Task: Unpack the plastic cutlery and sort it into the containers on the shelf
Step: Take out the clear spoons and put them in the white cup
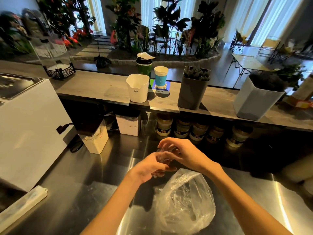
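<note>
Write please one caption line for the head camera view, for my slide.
Both hands, left hand and right hand, hold clear plastic wrapping above a plastic bag on the steel counter.

Both hands meet over the steel counter (94, 189). Left hand (149, 168) and right hand (184, 154) grip a small clear plastic wrapper (163, 157) between them; contents too blurred to tell. Clear bag (186, 204) lies just below. On the shelf (101, 89): white tub (138, 88), paper cup (160, 78), grey bin (193, 92), white bin (257, 102)
</note>
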The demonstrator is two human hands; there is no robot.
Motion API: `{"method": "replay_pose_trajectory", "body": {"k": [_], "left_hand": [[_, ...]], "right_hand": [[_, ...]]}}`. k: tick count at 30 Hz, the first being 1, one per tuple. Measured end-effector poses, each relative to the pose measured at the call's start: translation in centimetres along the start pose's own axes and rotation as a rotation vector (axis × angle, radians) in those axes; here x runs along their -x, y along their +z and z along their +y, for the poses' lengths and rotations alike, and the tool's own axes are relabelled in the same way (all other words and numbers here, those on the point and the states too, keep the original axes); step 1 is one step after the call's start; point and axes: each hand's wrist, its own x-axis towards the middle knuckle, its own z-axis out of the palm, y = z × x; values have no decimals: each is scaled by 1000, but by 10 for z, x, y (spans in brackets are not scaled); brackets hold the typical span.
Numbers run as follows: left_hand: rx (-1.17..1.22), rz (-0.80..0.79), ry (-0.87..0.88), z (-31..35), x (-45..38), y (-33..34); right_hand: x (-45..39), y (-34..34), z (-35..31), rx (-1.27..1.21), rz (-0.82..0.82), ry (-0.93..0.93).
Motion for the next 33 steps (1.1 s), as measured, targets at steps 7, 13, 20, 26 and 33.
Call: {"method": "replay_pose_trajectory", "body": {"k": [7,13,20,26,33], "left_hand": [[-116,39,-13,31,-13,-33],[-184,80,39,74,-32,-64],[-359,206,230,153,-52,-111],[-439,162,389,242,-67,-157],[-859,432,401,286,-101,-191]], "right_hand": [[-47,-9,0,-85,-5,119],[-98,-23,-4,-49,84,140],[-175,-67,-22,-97,234,104],[-245,-111,-37,-16,382,0],[-294,-109,-23,165,431,-82]]}}
